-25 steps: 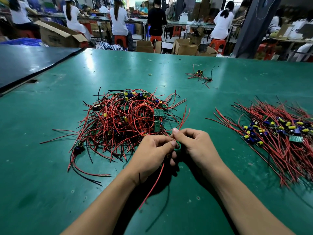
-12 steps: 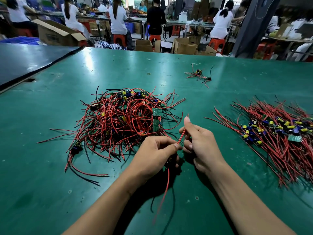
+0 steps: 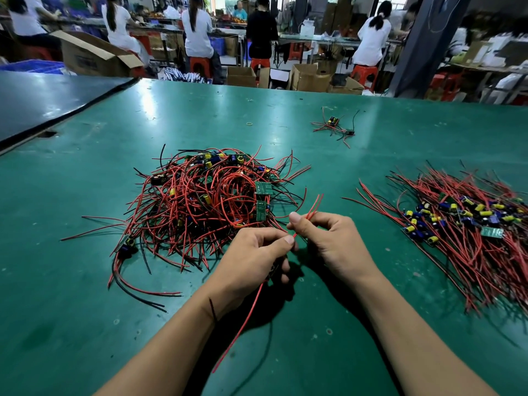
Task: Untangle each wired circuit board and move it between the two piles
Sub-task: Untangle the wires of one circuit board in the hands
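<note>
One wired circuit board is held just above the table, between the two hands at near centre. Only its red leads (image 3: 313,207) are seen; the board itself is hidden. Two lead ends are pinched between thumb and forefinger of the right hand (image 3: 334,244) and point toward 1 o'clock. The left hand (image 3: 251,258) is curled round the rest of the bundle, its thumb tip close beside the right hand. One long red lead (image 3: 243,324) hangs from it toward 7 o'clock. The tangled pile (image 3: 205,201) of boards and red and black wires lies at 11 o'clock from the hands, its edge just beside the left knuckles. The sorted pile (image 3: 463,224), wires laid roughly parallel, lies at 3 o'clock, apart. A small stray cluster (image 3: 333,127) is noted at 12 o'clock, well apart, on the green table (image 3: 85,324). Seated workers (image 3: 197,32) are seen beyond the far edge.
</note>
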Tool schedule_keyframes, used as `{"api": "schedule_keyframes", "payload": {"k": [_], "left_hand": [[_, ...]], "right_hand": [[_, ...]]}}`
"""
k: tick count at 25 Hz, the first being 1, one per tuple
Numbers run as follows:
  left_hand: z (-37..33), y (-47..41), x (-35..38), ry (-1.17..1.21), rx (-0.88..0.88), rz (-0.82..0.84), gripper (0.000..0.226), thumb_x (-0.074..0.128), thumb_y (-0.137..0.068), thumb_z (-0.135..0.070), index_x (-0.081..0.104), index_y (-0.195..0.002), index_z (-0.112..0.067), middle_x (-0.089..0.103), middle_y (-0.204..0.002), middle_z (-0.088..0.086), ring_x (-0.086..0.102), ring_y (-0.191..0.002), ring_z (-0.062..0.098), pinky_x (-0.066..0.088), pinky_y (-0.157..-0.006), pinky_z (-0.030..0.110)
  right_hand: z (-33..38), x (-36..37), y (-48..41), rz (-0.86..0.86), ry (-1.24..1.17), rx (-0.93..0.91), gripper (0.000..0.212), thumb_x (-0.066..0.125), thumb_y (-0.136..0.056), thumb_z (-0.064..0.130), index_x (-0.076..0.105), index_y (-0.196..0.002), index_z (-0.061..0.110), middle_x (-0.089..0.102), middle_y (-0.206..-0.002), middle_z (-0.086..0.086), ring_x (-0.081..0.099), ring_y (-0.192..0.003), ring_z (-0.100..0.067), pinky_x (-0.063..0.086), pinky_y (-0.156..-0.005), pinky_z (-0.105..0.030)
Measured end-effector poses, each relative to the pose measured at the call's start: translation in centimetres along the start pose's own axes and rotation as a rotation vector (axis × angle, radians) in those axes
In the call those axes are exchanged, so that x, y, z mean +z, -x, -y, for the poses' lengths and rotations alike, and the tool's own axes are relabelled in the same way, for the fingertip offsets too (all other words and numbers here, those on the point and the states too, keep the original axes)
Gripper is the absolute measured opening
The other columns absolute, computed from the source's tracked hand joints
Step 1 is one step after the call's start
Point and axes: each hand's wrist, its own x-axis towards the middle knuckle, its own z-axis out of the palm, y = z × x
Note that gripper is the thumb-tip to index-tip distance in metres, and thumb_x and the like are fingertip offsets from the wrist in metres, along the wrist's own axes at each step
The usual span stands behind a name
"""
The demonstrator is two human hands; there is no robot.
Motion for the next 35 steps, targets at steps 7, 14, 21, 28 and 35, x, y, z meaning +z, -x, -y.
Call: {"api": "schedule_keyframes", "payload": {"k": [7,14,21,28,35], "left_hand": [[0.0,0.0,-0.1,-0.107,0.028,0.059,0.022,0.058,-0.096,-0.013,0.068,-0.085,0.002,0.058,-0.052,0.004,0.054,-0.044,0.018,0.046,-0.048,0.021],[-0.1,0.1,0.0,-0.095,0.011,0.090,0.022,0.058,-0.096,-0.015,0.069,-0.082,-0.002,0.058,-0.054,0.005,0.054,-0.046,0.019,0.047,-0.050,0.023],[-0.2,0.3,-0.2,-0.045,-0.033,0.081,0.020,0.061,-0.095,-0.015,0.071,-0.083,-0.003,0.059,-0.056,0.008,0.056,-0.048,0.021,0.047,-0.050,0.022],[-0.3,0.2,0.3,0.100,-0.024,-0.067,0.021,0.059,-0.097,-0.016,0.069,-0.092,0.002,0.064,-0.061,0.009,0.064,-0.052,0.023,0.051,-0.049,0.025],[-1.5,0.2,0.3,0.392,0.002,-0.059,0.012,0.061,-0.092,-0.012,0.071,-0.093,-0.005,0.072,-0.080,0.015,0.072,-0.074,0.029,0.060,-0.065,0.031]], "right_hand": [[-0.2,-0.8,-1.2,-0.394,0.263,-0.176,0.032,0.085,-0.079,0.035,0.067,-0.061,0.016,0.062,-0.058,0.008,0.049,-0.060,-0.004,0.042,-0.067,-0.024],[-0.4,-0.9,-1.3,-0.615,0.362,-0.286,0.037,0.079,-0.084,0.042,0.065,-0.062,0.016,0.054,-0.050,0.015,0.044,-0.050,-0.006,0.033,-0.056,-0.016],[0.0,-0.7,-1.4,-0.411,-0.226,0.024,0.046,0.063,-0.096,0.045,0.064,-0.063,0.013,0.032,-0.052,0.003,0.026,-0.037,-0.011,0.021,-0.040,-0.019],[0.7,-0.9,-0.6,-0.293,-0.119,0.135,0.069,0.040,-0.092,0.073,0.078,-0.084,0.015,0.061,-0.062,0.008,0.042,-0.038,-0.012,0.026,-0.041,-0.019],[0.9,-0.6,0.7,-0.109,0.456,-0.211,0.011,0.071,-0.092,0.020,0.069,-0.082,0.018,0.063,-0.065,0.009,0.049,-0.051,-0.005,0.041,-0.055,-0.022]]}}
